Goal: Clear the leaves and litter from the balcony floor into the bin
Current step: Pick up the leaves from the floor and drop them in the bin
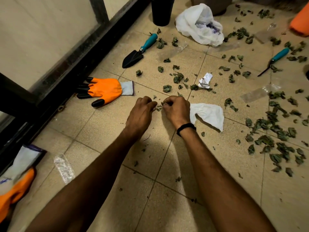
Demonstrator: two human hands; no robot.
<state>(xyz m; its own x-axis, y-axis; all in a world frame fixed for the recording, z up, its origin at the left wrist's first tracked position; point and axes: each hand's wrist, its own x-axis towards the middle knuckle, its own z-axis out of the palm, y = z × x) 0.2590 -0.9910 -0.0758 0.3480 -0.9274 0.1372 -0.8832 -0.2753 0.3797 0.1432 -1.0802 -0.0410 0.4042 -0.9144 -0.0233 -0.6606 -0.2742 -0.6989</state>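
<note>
Dry green leaves lie scattered over the beige tiled floor, thickest at the right. My left hand and my right hand are down on the floor side by side, fingers curled, pinching a small clump of leaves between them. A white tissue lies just right of my right hand. A crumpled white wrapper sits among leaves beyond my hands. A black bin stands at the top centre, only its lower part in view.
A white plastic bag lies near the bin. Two teal-handled tools are on the floor: a trowel and a weeder. Orange gloves lie at left and bottom left. A black railing bounds the left. Clear plastic scraps lie about.
</note>
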